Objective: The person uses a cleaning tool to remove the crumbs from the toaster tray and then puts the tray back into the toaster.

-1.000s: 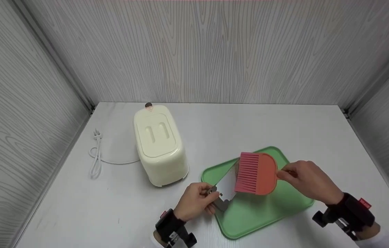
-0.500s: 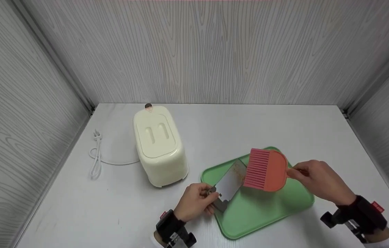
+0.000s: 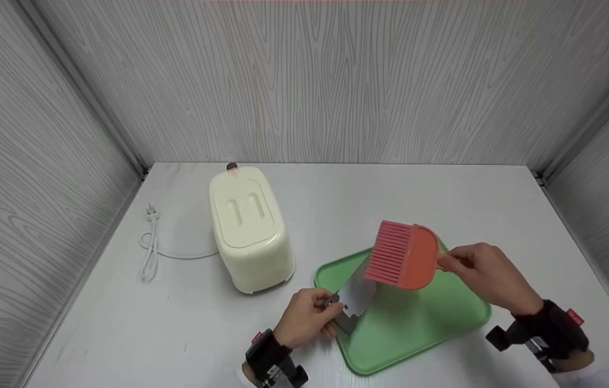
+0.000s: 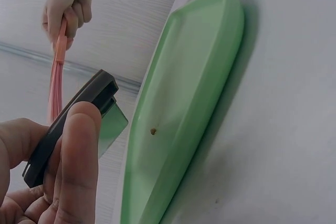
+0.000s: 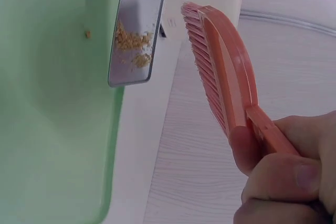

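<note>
In the head view my left hand pinches the dark end of a metal crumb tray, thumb on top. The tray slants over a green serving tray. Golden crumbs lie gathered near its far end in the right wrist view. My right hand grips the handle of a small orange brush with pink bristles. The brush is raised and overlaps the crumb tray's far end in the head view; the right wrist view shows a gap between bristles and metal. A loose crumb sits on the green tray.
A cream toaster stands left of the green tray, its slotted top facing up. Its white cord runs left to a bundled plug. Wood-grain panels enclose the white table at the back and both sides.
The brush first moved right, baring the crumb tray's far end, then came back left and higher over it. My left hand and the crumb tray have stayed nearly still.
</note>
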{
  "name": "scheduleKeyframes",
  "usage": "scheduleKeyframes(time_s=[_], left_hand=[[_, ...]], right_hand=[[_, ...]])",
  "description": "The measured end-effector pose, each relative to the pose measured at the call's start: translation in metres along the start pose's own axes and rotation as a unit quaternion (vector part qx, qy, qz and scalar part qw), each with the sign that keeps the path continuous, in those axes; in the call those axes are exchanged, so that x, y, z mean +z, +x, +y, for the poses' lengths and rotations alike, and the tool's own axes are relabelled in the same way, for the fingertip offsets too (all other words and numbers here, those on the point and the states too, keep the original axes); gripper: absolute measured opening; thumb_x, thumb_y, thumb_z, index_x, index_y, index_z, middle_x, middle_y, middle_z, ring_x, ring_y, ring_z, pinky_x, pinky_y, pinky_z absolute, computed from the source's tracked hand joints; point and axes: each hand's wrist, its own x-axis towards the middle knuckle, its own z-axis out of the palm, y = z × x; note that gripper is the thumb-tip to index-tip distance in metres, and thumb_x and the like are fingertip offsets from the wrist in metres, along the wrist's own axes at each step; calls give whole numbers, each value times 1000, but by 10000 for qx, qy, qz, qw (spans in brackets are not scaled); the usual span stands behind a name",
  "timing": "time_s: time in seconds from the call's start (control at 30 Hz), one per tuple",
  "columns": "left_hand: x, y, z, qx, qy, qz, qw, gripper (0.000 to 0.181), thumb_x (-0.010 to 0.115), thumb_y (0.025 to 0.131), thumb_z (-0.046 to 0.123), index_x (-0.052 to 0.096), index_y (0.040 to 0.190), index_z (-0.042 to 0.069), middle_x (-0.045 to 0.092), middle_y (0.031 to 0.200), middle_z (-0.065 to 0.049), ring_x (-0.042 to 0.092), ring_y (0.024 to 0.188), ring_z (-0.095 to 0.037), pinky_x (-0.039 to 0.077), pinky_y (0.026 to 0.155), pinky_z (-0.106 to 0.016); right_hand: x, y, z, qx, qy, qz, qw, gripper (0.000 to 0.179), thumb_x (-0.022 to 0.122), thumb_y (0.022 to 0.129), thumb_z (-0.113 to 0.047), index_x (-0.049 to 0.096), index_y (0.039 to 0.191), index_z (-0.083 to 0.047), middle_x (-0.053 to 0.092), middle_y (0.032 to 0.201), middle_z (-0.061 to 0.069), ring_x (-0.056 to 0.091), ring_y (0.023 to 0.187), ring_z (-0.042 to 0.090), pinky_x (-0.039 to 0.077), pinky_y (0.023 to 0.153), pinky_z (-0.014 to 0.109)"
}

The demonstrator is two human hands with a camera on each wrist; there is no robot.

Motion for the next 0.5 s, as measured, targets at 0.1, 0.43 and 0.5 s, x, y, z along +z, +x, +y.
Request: scheduleKeyframes(time_s=[0.1,0.43,0.5], left_hand=[[0,0,0,8,-24,-4,10000,19,70,102,19,74,107,1,74,76,-1,67,53,-7,64,57,-33],[0,-2,2,-77,-136,-52,9999,20,70,102,20,73,109,1,71,74,3,67,55,-7,64,59,-35],[0,-2,2,-61,-126,-63,9999,20,70,103,20,74,109,1,70,74,3,66,55,-7,64,59,-35]], right_hand=[[11,3,-5,-123,128,-29,9998,23,63,107,-30,82,100,-21,82,97,-3,75,94,9,43,69,21],[39,8,-12,-294,302,-356,9985,24,64,107,-34,81,93,-24,80,85,-8,75,92,7,37,64,20],[42,8,-11,-303,339,-402,9982,23,64,107,-33,81,95,-24,81,89,-5,76,92,7,37,63,20]])
